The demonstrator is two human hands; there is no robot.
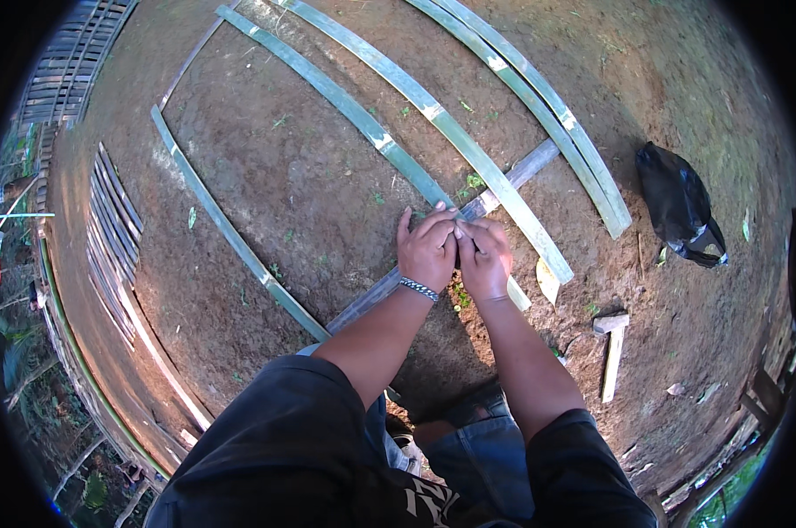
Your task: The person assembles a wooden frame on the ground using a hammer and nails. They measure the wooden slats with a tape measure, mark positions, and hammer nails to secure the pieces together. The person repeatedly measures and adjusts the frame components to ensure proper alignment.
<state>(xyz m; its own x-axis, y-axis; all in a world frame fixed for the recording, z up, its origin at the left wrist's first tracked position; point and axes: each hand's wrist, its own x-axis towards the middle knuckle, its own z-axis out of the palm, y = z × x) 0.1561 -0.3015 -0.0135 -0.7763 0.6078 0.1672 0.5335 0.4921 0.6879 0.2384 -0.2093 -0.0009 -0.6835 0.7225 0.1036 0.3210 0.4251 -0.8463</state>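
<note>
My left hand (pixel 427 251), with a chain bracelet at the wrist, and my right hand (pixel 484 260) meet over a green split-bamboo strip (pixel 336 92). They sit where the strip crosses a grey wooden plank (pixel 534 165) lying on the ground. The fingers of both hands are closed and pressed together at the tips. Whatever is between them is too small or hidden to make out. Just right of my hands, a second bamboo strip (pixel 468 145) also lies across the plank.
Further right lie two more bamboo strips (pixel 539 97), a black bag (pixel 679 202) and a hammer (pixel 613 352) with a pale handle. Another strip (pixel 217 216) lies at left on the bare soil. Slatted panels (pixel 77 62) and thin poles (pixel 116 238) are at far left.
</note>
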